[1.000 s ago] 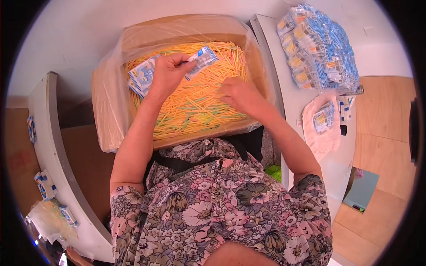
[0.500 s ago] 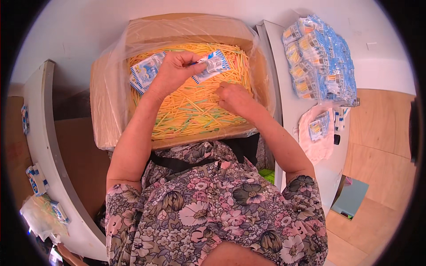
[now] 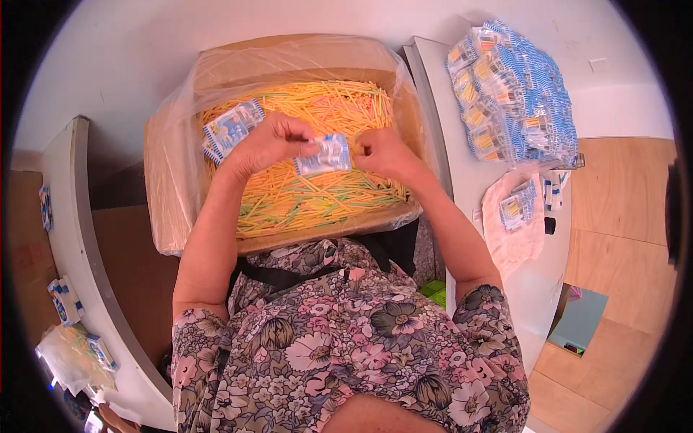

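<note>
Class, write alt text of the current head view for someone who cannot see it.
A person's left hand holds a small blue-and-white packet over a cardboard box of thin, mostly yellow-orange sticks, the right hand curled beside the packet. More packets lie on the sticks at left; a large packet pile sits on a white table at right.

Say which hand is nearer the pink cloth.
Right. The right hand is over the box, left of the cloth; the left hand is farther left, holding a packet.

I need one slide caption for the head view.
Left hand holding a blue-and-white packet over a carton of thin coloured sticks, right hand close beside.
</note>
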`<state>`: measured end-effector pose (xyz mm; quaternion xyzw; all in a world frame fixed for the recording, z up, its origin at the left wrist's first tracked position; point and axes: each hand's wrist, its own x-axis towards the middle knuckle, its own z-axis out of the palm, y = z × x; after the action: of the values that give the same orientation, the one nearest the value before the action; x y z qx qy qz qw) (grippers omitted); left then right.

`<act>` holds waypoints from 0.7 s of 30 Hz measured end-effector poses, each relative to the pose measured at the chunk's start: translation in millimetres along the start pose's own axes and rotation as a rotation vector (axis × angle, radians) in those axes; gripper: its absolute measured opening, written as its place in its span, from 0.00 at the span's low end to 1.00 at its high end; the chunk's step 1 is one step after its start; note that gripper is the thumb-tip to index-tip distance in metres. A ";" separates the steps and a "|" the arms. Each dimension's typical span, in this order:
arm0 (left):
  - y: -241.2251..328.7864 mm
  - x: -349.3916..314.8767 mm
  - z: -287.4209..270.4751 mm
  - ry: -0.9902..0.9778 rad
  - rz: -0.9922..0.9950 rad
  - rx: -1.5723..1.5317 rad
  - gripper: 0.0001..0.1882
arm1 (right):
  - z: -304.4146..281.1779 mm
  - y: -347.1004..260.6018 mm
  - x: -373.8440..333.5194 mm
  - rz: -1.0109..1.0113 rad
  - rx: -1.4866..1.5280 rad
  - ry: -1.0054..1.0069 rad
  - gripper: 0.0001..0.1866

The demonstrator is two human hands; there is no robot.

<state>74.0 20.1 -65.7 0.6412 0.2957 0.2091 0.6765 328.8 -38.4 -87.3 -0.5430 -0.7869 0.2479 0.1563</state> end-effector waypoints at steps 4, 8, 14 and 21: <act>-12.0 -12.7 19.9 -0.086 0.112 0.008 0.06 | -20.6 -34.9 -4.1 0.361 0.706 0.010 0.08; -3.9 -13.6 36.7 -0.240 0.027 -0.042 0.06 | -6.7 -58.7 -4.1 0.317 0.895 0.075 0.11; -8.1 -23.7 37.7 -0.112 0.087 -0.186 0.05 | -0.6 -66.3 0.6 0.203 0.848 0.108 0.09; -10.6 -24.7 35.8 -0.161 0.053 0.213 0.08 | -7.6 -81.3 -0.6 0.094 0.719 0.080 0.11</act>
<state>78.7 -23.9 -72.9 0.7316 0.2439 0.1424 0.6205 269.8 -60.7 -35.5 -0.4982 -0.6169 0.4943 0.3562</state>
